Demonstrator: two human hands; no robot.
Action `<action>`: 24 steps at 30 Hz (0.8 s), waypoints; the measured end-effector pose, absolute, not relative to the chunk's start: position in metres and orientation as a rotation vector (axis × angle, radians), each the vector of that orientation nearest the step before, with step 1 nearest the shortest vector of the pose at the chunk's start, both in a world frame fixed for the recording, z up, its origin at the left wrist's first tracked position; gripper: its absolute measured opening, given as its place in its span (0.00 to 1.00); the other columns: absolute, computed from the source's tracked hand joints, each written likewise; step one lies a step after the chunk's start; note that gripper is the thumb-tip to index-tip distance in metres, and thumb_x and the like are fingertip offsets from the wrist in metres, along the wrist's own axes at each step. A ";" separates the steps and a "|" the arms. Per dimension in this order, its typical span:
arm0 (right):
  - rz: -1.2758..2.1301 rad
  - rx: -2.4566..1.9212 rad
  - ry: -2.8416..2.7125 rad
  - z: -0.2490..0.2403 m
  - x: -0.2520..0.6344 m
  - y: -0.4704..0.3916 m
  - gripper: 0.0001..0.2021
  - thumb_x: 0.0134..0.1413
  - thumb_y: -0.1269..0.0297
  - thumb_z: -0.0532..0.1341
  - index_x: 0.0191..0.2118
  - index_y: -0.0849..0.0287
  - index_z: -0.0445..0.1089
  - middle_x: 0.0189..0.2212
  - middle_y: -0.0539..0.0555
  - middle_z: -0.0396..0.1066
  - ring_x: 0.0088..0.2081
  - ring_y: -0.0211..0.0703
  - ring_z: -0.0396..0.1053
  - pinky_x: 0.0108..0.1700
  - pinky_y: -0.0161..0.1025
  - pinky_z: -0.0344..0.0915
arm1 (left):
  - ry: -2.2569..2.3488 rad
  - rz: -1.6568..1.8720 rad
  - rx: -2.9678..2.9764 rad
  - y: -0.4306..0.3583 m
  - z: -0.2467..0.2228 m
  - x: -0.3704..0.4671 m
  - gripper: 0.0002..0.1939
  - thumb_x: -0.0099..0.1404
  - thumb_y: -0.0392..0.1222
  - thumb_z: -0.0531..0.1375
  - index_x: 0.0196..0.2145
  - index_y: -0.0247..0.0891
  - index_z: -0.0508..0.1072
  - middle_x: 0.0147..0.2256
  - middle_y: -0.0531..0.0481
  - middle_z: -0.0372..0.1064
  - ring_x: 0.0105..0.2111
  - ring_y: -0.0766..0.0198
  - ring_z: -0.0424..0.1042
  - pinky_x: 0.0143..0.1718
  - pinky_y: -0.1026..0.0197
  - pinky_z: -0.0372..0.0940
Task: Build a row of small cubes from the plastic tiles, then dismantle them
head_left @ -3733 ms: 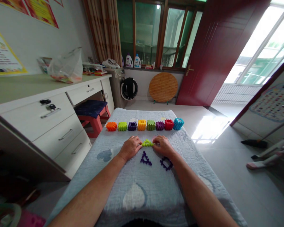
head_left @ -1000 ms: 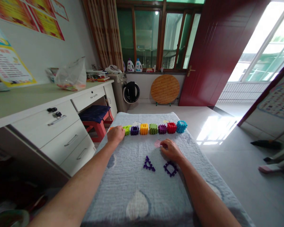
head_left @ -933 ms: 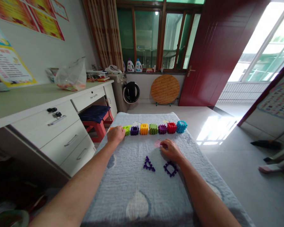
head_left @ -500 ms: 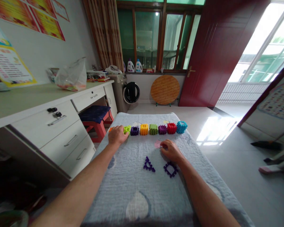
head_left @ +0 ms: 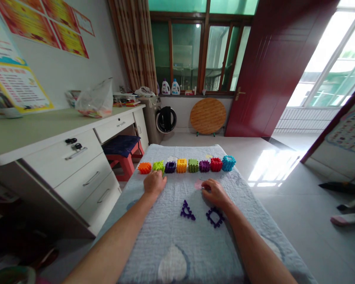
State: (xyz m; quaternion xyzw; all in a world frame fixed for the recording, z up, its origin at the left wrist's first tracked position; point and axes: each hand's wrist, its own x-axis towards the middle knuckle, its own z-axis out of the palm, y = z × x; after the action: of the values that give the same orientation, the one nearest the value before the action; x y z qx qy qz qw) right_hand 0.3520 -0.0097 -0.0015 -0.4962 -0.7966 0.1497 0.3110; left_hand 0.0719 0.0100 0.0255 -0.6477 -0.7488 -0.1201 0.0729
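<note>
A row of small toothed plastic cubes crosses the far part of the cloth-covered table: an orange block (head_left: 144,168), a lime cube (head_left: 158,166), a dark purple cube (head_left: 170,167), a yellow cube (head_left: 182,165), a green cube (head_left: 193,165), a purple cube (head_left: 204,166), a red cube (head_left: 216,164) and a blue cube (head_left: 228,163). My left hand (head_left: 154,183) is just in front of the lime cube, fingers loosely bent and holding nothing visible. My right hand (head_left: 215,191) rests on the cloth, fingers loosely curled, thumb apart. Nearer me lie a purple triangle piece (head_left: 187,211) and a purple square frame piece (head_left: 214,217).
Blue-grey patterned cloth (head_left: 154,244) covers the table. To the left stand a white desk (head_left: 73,157) and a red stool (head_left: 124,161) with a dark top. Beyond are a washing machine (head_left: 150,118), a round wooden tabletop (head_left: 208,115) and a red door (head_left: 272,79).
My left hand has drawn back and to the right from the orange block, which is now fully uncovered. My right hand keeps its place on the cloth. The view has tilted up slightly.
</note>
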 end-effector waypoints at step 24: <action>0.418 -1.292 -2.100 -0.004 0.353 -0.009 0.10 0.44 0.73 0.58 0.36 0.61 0.72 0.29 0.52 0.67 0.31 0.39 0.63 0.37 0.35 0.59 | -2.365 -0.760 -1.909 0.007 0.048 0.043 0.13 0.61 0.45 0.53 0.31 0.39 0.76 0.33 0.43 0.76 0.38 0.52 0.74 0.36 0.58 0.62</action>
State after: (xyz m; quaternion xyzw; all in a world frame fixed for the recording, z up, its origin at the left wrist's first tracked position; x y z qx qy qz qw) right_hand 0.3530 -0.0089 -0.0042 -0.4904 -0.7971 0.1585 0.3148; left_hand 0.0427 0.0066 0.0480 -0.6092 -0.7550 -0.2426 0.0043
